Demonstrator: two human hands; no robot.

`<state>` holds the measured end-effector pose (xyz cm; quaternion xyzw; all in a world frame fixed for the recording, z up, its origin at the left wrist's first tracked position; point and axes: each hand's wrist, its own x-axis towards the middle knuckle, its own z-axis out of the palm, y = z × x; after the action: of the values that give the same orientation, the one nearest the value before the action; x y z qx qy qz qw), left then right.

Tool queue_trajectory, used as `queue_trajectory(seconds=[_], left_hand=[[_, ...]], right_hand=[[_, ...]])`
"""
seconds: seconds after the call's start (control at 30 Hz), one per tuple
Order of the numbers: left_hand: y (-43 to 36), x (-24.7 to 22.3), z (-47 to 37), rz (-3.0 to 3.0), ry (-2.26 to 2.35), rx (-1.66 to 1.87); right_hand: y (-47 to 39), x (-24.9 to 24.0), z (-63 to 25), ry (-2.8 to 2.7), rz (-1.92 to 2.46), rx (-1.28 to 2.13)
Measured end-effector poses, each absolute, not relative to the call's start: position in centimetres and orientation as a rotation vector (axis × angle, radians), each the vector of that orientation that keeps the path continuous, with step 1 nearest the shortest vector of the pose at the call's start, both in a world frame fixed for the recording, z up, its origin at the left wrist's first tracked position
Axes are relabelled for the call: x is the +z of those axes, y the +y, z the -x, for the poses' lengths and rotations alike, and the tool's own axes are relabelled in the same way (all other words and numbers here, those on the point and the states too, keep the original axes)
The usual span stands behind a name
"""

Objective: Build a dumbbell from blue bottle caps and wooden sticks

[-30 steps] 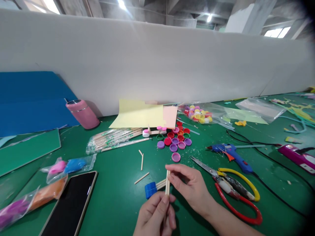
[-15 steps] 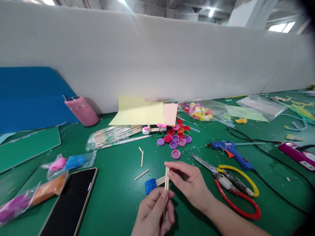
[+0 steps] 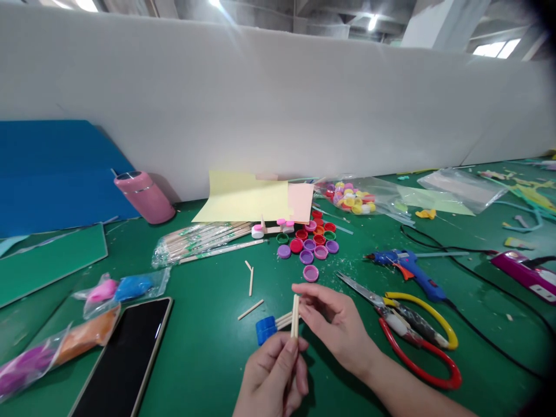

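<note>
My left hand (image 3: 275, 373) is closed on thin wooden sticks (image 3: 295, 317), held upright close together between thumb and fingers. Beside their upper ends is my right hand (image 3: 336, 324), its thumb and index finger curved and apart. Whether a fingertip still touches the sticks, I cannot tell. Just behind the hands, blue bottle caps (image 3: 266, 330) lie on the table with pale sticks reaching from them to the right, partly hidden. Further left are a loose short stick (image 3: 251, 309) and a bent, snapped stick (image 3: 251, 281).
Right of my hands lie scissors (image 3: 399, 318) with red and yellow handles and a blue glue gun (image 3: 408, 269). Colourful bottle caps (image 3: 310, 273) cluster ahead, near bagged sticks (image 3: 204, 240). A phone (image 3: 124, 356) and bagged clay (image 3: 87, 336) are left; a pink bottle (image 3: 147, 200) stands behind.
My right hand's fingertips have drawn slightly away from the top of the sticks and opened a little. My left hand holds the sticks almost unmoved.
</note>
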<state>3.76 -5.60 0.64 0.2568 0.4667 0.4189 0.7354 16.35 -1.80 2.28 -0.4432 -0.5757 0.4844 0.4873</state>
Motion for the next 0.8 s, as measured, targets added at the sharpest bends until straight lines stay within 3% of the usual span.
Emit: queue_trajectory(seconds=[0.8], left_hand=[[-5.51,0.98,-3.67,-0.587,0.993,0.877]], right_hand=[[-1.62,2.19,-16.27,-1.417,1.121,1.109]])
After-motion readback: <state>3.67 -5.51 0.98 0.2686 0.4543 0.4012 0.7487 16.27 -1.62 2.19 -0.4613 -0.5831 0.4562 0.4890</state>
